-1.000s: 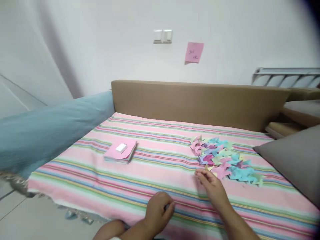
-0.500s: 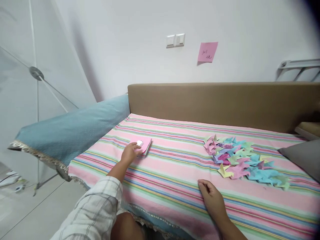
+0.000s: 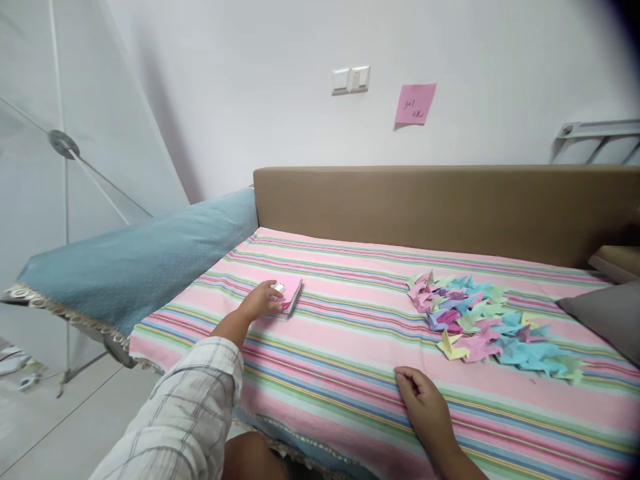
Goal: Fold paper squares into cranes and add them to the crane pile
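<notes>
On the bed's left part lies a stack of square coloured paper (image 3: 291,289), its top sheet pink, with a small white object (image 3: 279,288) on it. My left hand (image 3: 261,300) reaches over the near left corner of the stack, fingertips curled at the top sheet. A darker pink strip shows beside the fingertips, and part of the stack is hidden under the hand. My right hand (image 3: 424,404) rests on the striped cover with its fingers loosely curled and nothing visible in them. Beyond it lies a spread of folded paper cranes (image 3: 480,320) in several colours.
A striped cover (image 3: 350,340) lies over the bed, with a brown headboard (image 3: 425,207) behind. At the left is a blue padded side (image 3: 150,250). A grey pillow (image 3: 607,313) lies at the right. A pink note (image 3: 415,105) and light switches (image 3: 351,81) are on the wall.
My left hand has shifted slightly on the stack, and a darker pink strip now shows at its fingertips. My right hand has stayed nearly in place. The view has shifted a little.
</notes>
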`<state>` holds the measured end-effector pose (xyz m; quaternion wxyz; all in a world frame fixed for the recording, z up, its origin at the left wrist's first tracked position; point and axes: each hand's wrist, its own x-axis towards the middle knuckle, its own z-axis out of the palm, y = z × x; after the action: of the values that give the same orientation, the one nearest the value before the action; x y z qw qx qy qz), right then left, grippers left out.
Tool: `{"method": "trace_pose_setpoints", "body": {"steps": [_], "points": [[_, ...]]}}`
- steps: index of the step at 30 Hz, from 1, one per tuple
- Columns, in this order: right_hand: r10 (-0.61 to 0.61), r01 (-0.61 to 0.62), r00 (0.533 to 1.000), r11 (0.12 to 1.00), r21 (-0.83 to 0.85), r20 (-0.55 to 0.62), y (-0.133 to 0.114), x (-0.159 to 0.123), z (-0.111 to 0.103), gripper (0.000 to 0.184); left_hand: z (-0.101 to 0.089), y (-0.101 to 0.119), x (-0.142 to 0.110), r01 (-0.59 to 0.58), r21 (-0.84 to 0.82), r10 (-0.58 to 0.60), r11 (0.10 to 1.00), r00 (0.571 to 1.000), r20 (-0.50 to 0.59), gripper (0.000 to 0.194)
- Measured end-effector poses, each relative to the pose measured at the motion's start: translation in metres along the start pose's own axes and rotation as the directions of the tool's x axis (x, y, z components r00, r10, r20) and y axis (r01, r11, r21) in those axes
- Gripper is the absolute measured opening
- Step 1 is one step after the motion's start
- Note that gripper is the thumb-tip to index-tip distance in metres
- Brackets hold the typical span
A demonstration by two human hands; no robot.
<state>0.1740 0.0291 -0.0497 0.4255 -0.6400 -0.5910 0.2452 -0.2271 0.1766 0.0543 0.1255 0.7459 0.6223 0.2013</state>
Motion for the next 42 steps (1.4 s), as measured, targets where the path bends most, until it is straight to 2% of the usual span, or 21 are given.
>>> {"method": "trace_pose_setpoints", "body": {"steps": [4, 6, 9, 13, 18, 24, 29, 32, 34, 36, 37, 42], "points": [[-0.008, 0.008, 1.000, 1.000, 0.003, 0.007, 0.000, 0.000, 0.000, 0.036, 0.003, 0.003, -0.004, 0.006, 0.025, -0.005, 1.000, 0.999, -0.037, 0.029], [-0.013, 0.013, 1.000, 1.000, 0.000, 0.004, 0.001, 0.000, 0.001, 0.036, 0.007, 0.008, -0.008, 0.005, 0.087, 0.002, 0.996, 0.997, -0.072, 0.032], [-0.017, 0.017, 1.000, 1.000, -0.009, -0.004, 0.002, 0.000, 0.001, 0.036, 0.015, 0.019, -0.013, 0.067, 0.192, -0.038, 0.979, 0.988, -0.148, 0.035], [-0.028, 0.028, 1.000, 1.000, -0.011, -0.007, 0.001, 0.000, 0.000, 0.036, 0.023, 0.030, -0.015, 0.217, 0.252, -0.168, 0.943, 0.965, -0.200, 0.036], [-0.015, 0.015, 1.000, 1.000, -0.022, 0.001, -0.001, 0.000, -0.001, 0.036, 0.018, 0.036, -0.014, 0.370, 0.230, -0.338, 0.900, 0.926, -0.165, 0.036], [-0.009, 0.009, 1.000, 1.000, -0.021, 0.010, -0.002, 0.000, 0.000, 0.036, 0.015, 0.038, -0.015, 0.362, 0.267, -0.341, 0.893, 0.932, -0.122, 0.035], [-0.003, 0.003, 1.000, 0.999, -0.034, 0.020, -0.002, 0.000, 0.002, 0.036, 0.013, 0.037, -0.012, 0.340, 0.257, -0.297, 0.904, 0.935, -0.194, 0.031], [-0.004, 0.004, 1.000, 0.999, -0.036, 0.021, -0.003, 0.000, 0.001, 0.036, 0.003, 0.041, -0.006, 0.332, 0.131, -0.288, 0.934, 0.918, -0.273, 0.027], [-0.011, 0.012, 1.000, 1.000, -0.029, 0.020, -0.004, 0.000, 0.001, 0.036, -0.007, 0.046, -0.001, 0.274, -0.101, -0.292, 0.956, 0.903, -0.316, 0.028], [-0.018, 0.019, 1.000, 1.000, -0.024, 0.018, -0.003, 0.000, 0.000, 0.036, -0.018, 0.054, 0.005, 0.170, -0.438, -0.319, 0.883, 0.901, -0.295, 0.032], [-0.022, 0.022, 1.000, 0.999, -0.024, 0.016, -0.003, 0.000, 0.000, 0.035, -0.023, 0.057, 0.009, 0.139, -0.504, -0.318, 0.853, 0.902, -0.290, 0.035], [-0.032, 0.032, 0.999, 0.999, -0.033, 0.005, -0.001, 0.000, 0.001, 0.035, -0.034, 0.067, 0.023, 0.095, -0.587, -0.324, 0.804, 0.898, -0.299, 0.043]]}}
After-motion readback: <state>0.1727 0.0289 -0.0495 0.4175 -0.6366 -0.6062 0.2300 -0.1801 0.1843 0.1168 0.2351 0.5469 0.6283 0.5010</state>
